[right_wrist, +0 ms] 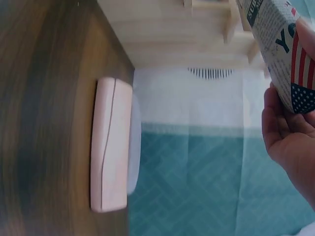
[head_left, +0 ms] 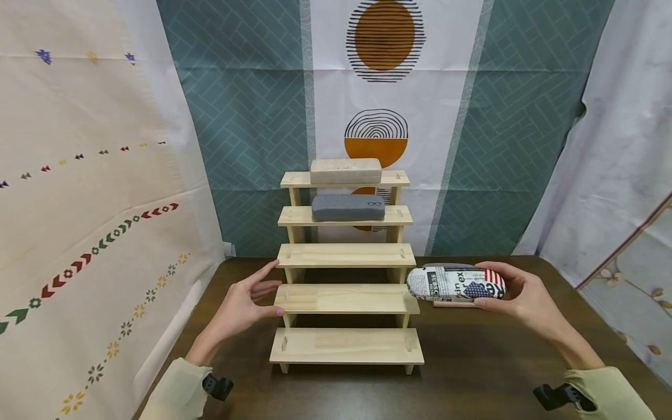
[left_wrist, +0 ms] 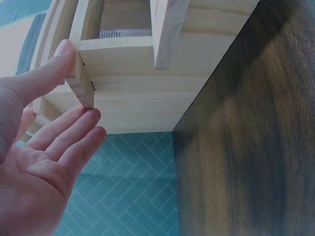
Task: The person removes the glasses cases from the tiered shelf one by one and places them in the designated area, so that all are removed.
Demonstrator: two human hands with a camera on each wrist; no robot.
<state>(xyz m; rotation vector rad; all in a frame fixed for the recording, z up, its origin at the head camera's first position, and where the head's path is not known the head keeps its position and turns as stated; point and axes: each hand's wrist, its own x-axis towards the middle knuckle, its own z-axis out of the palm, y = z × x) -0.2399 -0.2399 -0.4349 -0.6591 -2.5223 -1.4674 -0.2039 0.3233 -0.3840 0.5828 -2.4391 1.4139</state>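
Note:
In the head view a pale wooden stepped rack (head_left: 346,346) with several shelves stands on the table. My left hand (head_left: 242,306) is at its left end, thumb and fingertips spanning the end of the second shelf from the bottom; the left wrist view shows the thumb (left_wrist: 56,61) and fingers on opposite edges of that board. At the rack's right side, my right hand (head_left: 525,297) grips one end of a newsprint-patterned glasses case (head_left: 446,283) with a flag motif. It is held lengthwise, near the second shelf's right end. A beige case (head_left: 345,172) sits on the top shelf, a grey-blue glasses case (head_left: 348,208) below it.
On the dark wooden table (head_left: 472,361), a pink case (right_wrist: 113,147) lies right of the rack, partly hidden behind the patterned case in the head view. A pale grey case (right_wrist: 134,147) lies behind the pink one. Patterned cloths (head_left: 241,116) hang behind and at both sides.

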